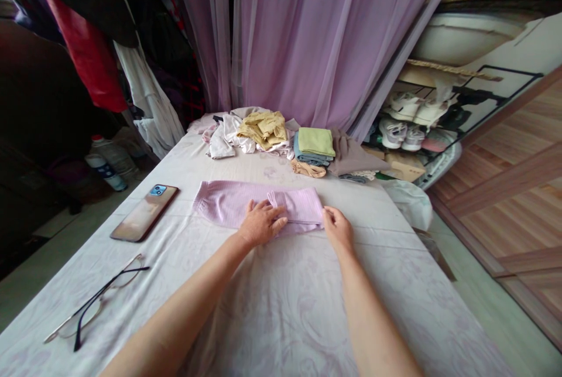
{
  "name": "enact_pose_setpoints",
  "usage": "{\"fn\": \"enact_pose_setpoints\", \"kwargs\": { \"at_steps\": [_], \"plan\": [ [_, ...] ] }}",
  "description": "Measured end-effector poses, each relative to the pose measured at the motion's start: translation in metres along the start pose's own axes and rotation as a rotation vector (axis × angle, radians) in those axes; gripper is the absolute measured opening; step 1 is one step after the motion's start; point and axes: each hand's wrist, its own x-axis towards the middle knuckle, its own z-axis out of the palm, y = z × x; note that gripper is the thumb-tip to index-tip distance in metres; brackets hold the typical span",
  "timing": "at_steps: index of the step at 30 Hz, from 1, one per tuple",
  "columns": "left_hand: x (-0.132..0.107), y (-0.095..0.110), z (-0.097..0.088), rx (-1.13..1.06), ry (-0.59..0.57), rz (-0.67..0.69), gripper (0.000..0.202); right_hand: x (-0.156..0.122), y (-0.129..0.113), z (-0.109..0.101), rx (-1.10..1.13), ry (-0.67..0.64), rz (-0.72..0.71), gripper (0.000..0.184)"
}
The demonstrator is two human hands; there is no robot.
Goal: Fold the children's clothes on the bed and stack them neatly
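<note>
A pair of lavender pants (pixel 228 198) lies folded into a long strip across the table, its gathered elastic end to the left. The right part is doubled over on itself. My left hand (pixel 263 222) rests on the folded part near the middle, fingers spread and palm down. At the right end, my right hand (pixel 337 226) has its fingers curled and pinches the folded edge of the pants. Under my hands, part of the fabric is hidden.
Behind lie a loose clothes heap with a yellow garment (pixel 263 128) on top and a folded stack topped by a green cloth (pixel 315 141). A phone (pixel 144 213) and eyeglasses (pixel 99 298) are on the left of the covered table (pixel 281 307). A purple curtain (pixel 290 31) hangs behind.
</note>
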Motion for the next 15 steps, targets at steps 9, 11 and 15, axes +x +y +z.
{"fn": "enact_pose_setpoints", "kwargs": {
  "at_steps": [9,11,15],
  "plan": [
    [0.024,0.015,0.014,-0.185,0.067,0.039,0.043,0.003,0.016,0.005,0.275,0.134,-0.021,0.053],
    [0.021,0.011,0.016,-0.200,0.102,-0.003,0.042,0.001,0.016,0.004,0.281,0.122,-0.038,0.052],
    [0.014,0.002,0.016,-0.381,0.206,-0.036,0.039,-0.008,0.008,0.000,0.184,0.147,-0.277,0.047]
  ]
}}
